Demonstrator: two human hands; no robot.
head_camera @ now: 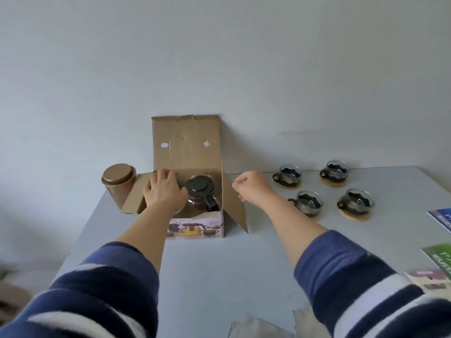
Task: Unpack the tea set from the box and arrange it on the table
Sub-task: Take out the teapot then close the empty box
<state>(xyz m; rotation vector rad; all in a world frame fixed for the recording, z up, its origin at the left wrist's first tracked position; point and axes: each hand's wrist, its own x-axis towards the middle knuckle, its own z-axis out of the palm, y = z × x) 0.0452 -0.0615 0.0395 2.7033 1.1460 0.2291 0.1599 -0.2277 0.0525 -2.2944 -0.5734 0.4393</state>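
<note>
A: Position of the box [195, 224]?

B: Far centre of the grey tabletop [207, 276], against the wall; lid flap upright at the back, side flaps spread left and right; the printed front panel faces the near side

A: Contents?

B: One glass teapot [201, 195] with a dark lid, standing upright inside the box, right of centre

A: Left hand [164, 193]?

B: Reaching into the left part of the box, just beside the teapot; fingers spread and relaxed over the far rim; whether they press the cardboard, I cannot tell; nothing grasped

A: Right hand [253, 187]?

B: Over the right side flap of the box; fingers curled into a loose fist; nothing visibly held; contact with the flap cannot be confirmed

A: Items already out?

B: Four glass cups [308, 202] with dark holders at the far right of the tabletop, two rows of two, each on a pale round coaster [352, 215]; well apart from the box

A: Anything else?

B: A copper-coloured canister [119, 185] stands left of the box, touching the left flap; booklets [439, 258] lie at the right edge; both sleeves [366, 284] are striped blue and white
</note>
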